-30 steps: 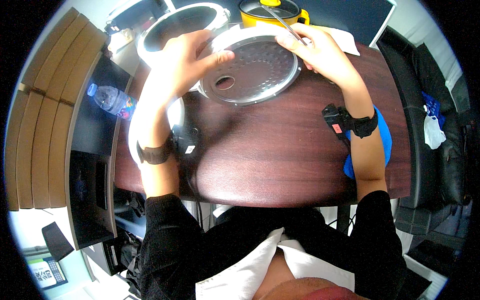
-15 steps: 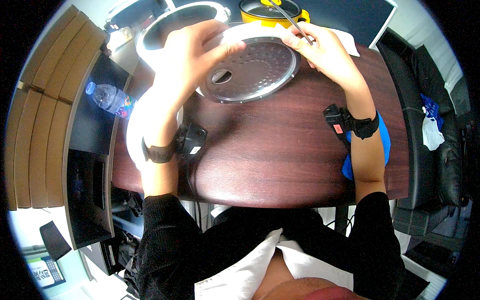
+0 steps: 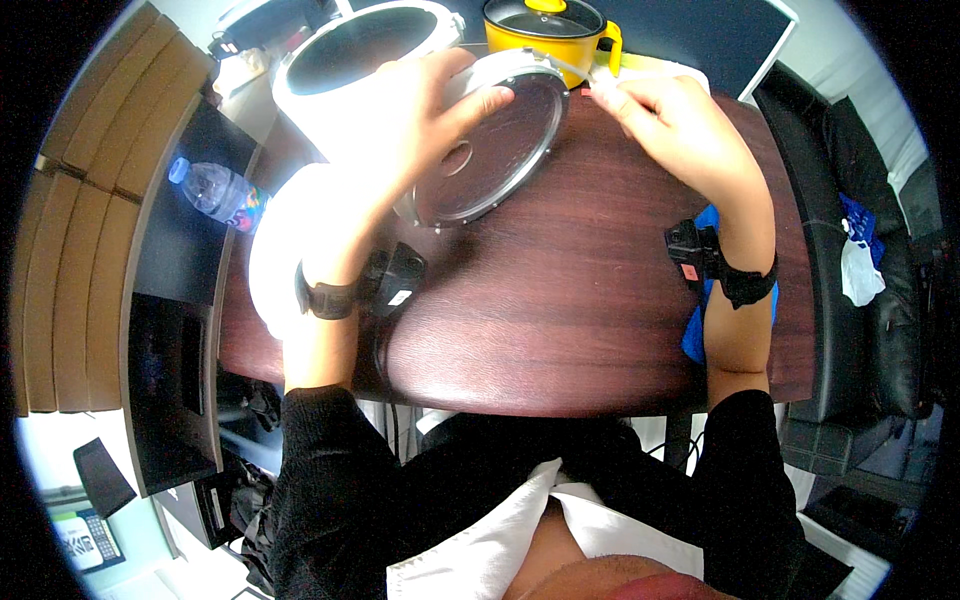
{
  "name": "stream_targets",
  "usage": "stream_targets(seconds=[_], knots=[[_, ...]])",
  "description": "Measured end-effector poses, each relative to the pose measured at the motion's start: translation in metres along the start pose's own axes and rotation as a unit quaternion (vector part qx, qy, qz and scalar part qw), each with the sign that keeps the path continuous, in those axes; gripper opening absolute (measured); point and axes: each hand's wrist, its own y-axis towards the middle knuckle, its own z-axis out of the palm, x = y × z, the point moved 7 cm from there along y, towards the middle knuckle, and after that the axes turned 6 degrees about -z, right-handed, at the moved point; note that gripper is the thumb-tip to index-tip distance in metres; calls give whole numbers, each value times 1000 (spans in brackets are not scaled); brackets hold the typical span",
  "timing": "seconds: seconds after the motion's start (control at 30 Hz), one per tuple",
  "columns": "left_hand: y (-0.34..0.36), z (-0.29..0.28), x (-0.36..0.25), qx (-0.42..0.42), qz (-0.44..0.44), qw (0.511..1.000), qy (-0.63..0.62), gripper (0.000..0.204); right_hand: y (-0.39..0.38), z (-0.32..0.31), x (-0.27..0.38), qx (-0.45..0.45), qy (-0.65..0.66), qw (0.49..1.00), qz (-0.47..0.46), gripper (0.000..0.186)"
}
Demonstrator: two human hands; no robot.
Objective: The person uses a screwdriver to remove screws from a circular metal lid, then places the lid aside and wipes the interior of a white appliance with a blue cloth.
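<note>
My left hand (image 3: pixel 430 115) grips a round lid (image 3: pixel 508 150) by its edge, thumb across its face. The lid has a white back, a shiny rim and a small round opening, and it is tilted above the table. My right hand (image 3: pixel 670 125) is closed in a pinch at the lid's far right edge. From its fingertips a thin stick (image 3: pixel 574 72), blurred and pale, points toward the lid's rim. Behind my left hand stands a white round pot (image 3: pixel 335 95) with a dark inside. The yellow pot (image 3: pixel 560 48) with a glass lid is behind the held lid.
A white rounded object (image 3: pixel 285 260), overexposed, sits under my left wrist. A clear bottle with a blue cap (image 3: pixel 215 193) lies at the left. Blue cloth (image 3: pixel 697 335) is beneath my right forearm. Pale cloth (image 3: pixel 660 68) lies on the dark wooden table (image 3: pixel 530 330) by the yellow pot.
The lid has turned steeper and shifted left, its lower edge nearer to me. My right hand has moved right and slightly down, and the stick has swung from pointing up to pointing at the lid.
</note>
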Motion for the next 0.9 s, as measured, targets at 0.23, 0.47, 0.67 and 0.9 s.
stream_targets(seconds=[0.23, 0.47, 0.67, 0.9], knots=[[-6, 3, 1, -51, 1, 999, -11, 53, -10, 6, 12, 95, -56, 993, 36, 40], [-1, 9, 1, -36, 29, 999, 10, 47, -9, 12, 14, 81, -43, 996, 24, 40], [0, 10, 1, -30, 42, 999, 8, 44, -9, 11, 14, 84, -41, 995, 48, 44], [0, 11, -1, -46, 58, 997, 5, 41, -11, 9, 17, 62, -59, 996, 40, 46]])
